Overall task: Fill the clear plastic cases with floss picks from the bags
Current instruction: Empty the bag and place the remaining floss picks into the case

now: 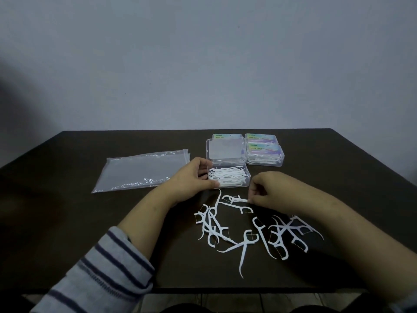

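An open clear plastic case point(247, 180) sits mid-table with a heap of white floss picks inside and its lid point(225, 148) raised behind. My left hand point(193, 179) grips the case's left side, thumb at its front corner. My right hand point(268, 191) pinches the handle end of one floss pick point(235, 198) lying just in front of the case. Several loose floss picks point(244, 232) are scattered on the dark table nearer to me.
A flat clear zip bag point(142, 171) lies left of the case. Three closed, labelled cases point(264, 152) holding picks stand at the back right. The dark table point(67, 222) ends close to me at the front edge; a grey wall is behind.
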